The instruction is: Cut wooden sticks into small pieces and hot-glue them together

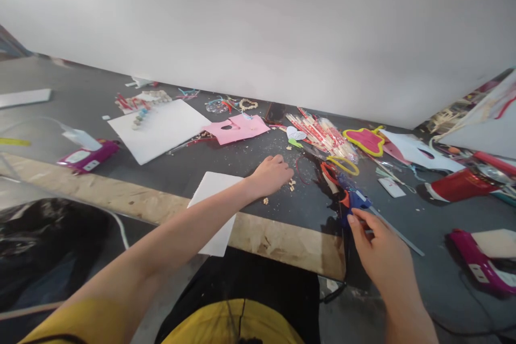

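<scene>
My left hand [272, 174] rests low over the dark tabletop, its fingers curled down among small wooden bits [292, 185]. Whatever those fingertips hold, if anything, is hidden. On the right, the thumb and forefinger of my right hand [381, 247] are closed at the handle of a blue glue gun [358, 199]. A clear glue stick [403, 235] reaches out from the gun's back toward the lower right. Orange-handled scissors [330, 173] lie just beyond the gun. Under my left forearm is a white board [215, 239], jutting over the table's front edge.
Behind the table [237, 158] stands a tall white panel [258, 37]. Pink cut-out paper [239, 128], red-patterned paper straws [318, 131], and a yellow-edged pink shape [366, 141] lie at the back. Purple power strips [89, 156] sit left and right, near a red can [463, 183].
</scene>
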A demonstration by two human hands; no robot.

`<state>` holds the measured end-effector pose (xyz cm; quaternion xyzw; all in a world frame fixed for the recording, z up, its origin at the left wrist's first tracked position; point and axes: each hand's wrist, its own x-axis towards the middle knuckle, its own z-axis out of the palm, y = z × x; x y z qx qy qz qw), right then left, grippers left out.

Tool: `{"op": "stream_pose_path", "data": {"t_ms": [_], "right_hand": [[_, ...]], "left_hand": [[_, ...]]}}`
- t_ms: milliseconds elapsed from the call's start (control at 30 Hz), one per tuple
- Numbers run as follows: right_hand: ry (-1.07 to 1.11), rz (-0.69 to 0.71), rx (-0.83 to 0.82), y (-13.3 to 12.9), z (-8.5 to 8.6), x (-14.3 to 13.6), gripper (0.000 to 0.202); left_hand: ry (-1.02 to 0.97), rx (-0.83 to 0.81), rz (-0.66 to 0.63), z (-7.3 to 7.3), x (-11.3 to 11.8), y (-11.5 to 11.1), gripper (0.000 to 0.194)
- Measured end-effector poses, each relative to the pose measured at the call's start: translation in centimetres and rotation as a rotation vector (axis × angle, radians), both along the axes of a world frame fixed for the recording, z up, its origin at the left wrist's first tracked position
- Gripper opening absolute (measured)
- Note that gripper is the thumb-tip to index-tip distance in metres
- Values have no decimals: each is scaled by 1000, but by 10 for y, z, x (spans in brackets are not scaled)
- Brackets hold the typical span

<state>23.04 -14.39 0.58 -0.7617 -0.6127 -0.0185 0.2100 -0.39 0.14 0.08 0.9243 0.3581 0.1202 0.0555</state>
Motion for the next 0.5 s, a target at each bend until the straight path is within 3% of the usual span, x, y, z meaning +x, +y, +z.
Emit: {"op": "stream_pose_path", "data": {"t_ms": [233, 300, 500], "right_hand": [[9, -203, -248, 15, 9, -3, 44], [30, -219, -329, 21, 11, -2, 42], [219, -217, -305, 37, 10, 9, 37]], "left_hand": [[-231, -27, 133, 30, -17, -24, 21], [-420, -103, 175, 36, -24, -38, 21], [-753, -325, 336, 30, -43, -71, 13]]}}
